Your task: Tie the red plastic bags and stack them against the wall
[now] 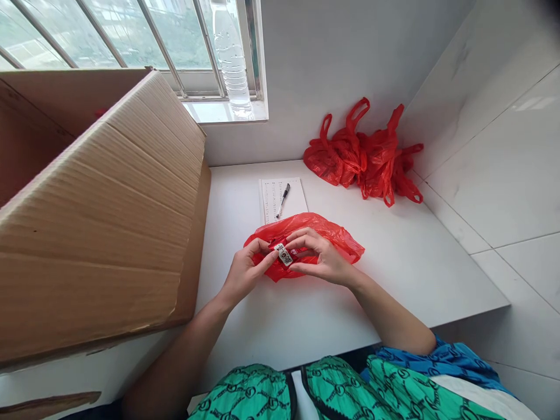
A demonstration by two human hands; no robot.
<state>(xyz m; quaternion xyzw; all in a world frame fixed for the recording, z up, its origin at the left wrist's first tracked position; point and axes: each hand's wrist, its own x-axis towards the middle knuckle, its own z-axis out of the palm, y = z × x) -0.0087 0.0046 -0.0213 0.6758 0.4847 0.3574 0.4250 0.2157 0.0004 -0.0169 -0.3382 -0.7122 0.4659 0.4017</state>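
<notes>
Between my two hands is a small red packet (284, 254) with a white label bearing black characters. Thumb and fingers of my left hand (250, 267) pinch its left end. My right hand (321, 256) holds its right side, thumb below and fingers above. Beneath both hands a red plastic bag (339, 236) lies spread and crumpled on the white table (262, 326). Whatever else the bag may contain is hidden.
A sheet of paper (269, 192) with a pen (283, 200) on it lies behind the bag. More red plastic bags (367, 154) are heaped by the wall. A large open cardboard box (109, 216) stands at left. On the windowsill is a water bottle (231, 58).
</notes>
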